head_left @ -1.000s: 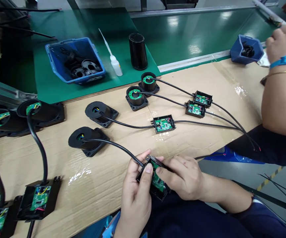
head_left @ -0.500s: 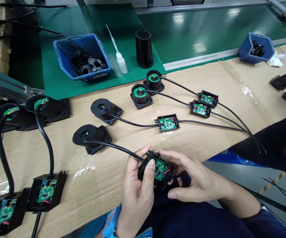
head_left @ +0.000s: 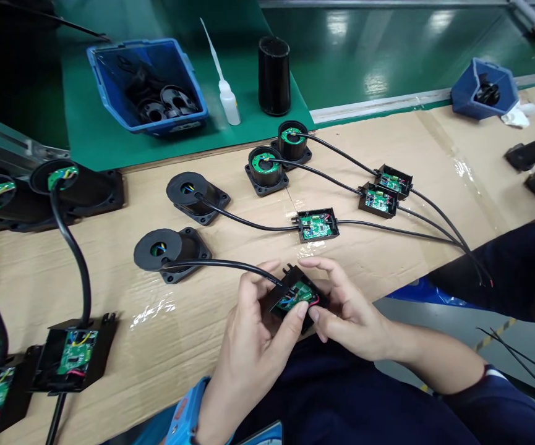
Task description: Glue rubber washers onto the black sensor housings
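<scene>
Both hands grip one small black plastic box [head_left: 274,303] with a green circuit board [head_left: 300,293] inside, above the table's front edge. My left hand [head_left: 253,343] holds its left side, the thumb lying over the board's lower edge. My right hand [head_left: 353,318] wraps the right side, its thumb near the red wire [head_left: 314,301]. A black cable [head_left: 230,264] runs from the box to a round black housing [head_left: 186,250] on the cardboard. The box's underside is hidden by my fingers.
Similar housings and boxed boards [head_left: 318,224] lie joined by cables; more stand at left [head_left: 70,355]. Behind are a blue bin [head_left: 153,127] of black parts, a white squeeze bottle [head_left: 230,105] and a black cylinder [head_left: 274,77]. A person's dark sleeve [head_left: 513,259] is at right.
The box has tilted and turned in my hands. My right thumb has come in from below onto its near right edge; my left thumb has slid toward the red wire.
</scene>
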A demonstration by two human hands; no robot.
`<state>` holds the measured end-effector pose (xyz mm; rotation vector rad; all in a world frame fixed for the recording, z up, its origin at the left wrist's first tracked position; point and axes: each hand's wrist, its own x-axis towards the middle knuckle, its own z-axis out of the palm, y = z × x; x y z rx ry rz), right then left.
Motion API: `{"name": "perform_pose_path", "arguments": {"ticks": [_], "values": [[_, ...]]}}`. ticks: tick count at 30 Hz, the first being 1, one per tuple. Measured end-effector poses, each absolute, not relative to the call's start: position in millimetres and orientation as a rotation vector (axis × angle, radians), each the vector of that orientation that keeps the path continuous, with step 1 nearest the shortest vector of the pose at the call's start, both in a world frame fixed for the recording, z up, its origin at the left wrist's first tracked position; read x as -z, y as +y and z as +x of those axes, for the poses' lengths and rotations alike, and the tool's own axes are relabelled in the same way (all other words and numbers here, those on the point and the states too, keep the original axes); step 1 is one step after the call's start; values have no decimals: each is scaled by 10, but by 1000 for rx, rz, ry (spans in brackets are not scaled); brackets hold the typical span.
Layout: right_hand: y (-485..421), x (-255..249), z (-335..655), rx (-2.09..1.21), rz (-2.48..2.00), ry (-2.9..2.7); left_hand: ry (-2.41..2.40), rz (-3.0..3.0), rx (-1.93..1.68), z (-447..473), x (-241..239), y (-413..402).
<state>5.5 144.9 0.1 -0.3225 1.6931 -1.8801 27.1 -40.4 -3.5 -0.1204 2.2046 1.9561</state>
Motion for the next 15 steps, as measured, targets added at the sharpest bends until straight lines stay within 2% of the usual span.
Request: {"name": "perform_pose_path", "arguments": {"ticks": [6,15], "values": [[1433,97,76,1841,-234,1603,2203,-235,-1911,241,-3,-480],[1425,90,63,1798,-284,1535,2354,0,-1653,206,-25,-593]]}}
